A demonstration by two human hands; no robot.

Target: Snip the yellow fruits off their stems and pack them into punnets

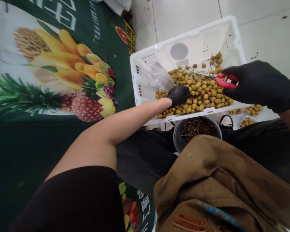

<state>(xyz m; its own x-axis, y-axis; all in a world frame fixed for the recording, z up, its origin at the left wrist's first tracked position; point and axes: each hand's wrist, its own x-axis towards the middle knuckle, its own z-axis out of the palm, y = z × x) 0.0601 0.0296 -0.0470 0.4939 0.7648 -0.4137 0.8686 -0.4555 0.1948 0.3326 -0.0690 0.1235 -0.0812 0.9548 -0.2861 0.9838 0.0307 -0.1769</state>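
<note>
A white plastic crate [188,36] holds a heap of small round yellow-brown longans [209,91], some on thin stems. My left hand [179,95], in a black glove, is down on the heap with its fingers curled inward; what lies under them is hidden. In my right hand [258,82], also black-gloved, is a pair of red-handled snips [226,80]. Their thin metal blades point left over the fruit, near the heap's far side. Clear plastic tubs [160,77] lie tilted inside the crate, just beyond my left hand.
A grey bucket [218,129] of brown twigs [195,128] stands between my feet, close to the crate's near edge. Clear trays of longans [247,122] sit on the floor at right. A green fruit-printed banner [120,80] lines the left side.
</note>
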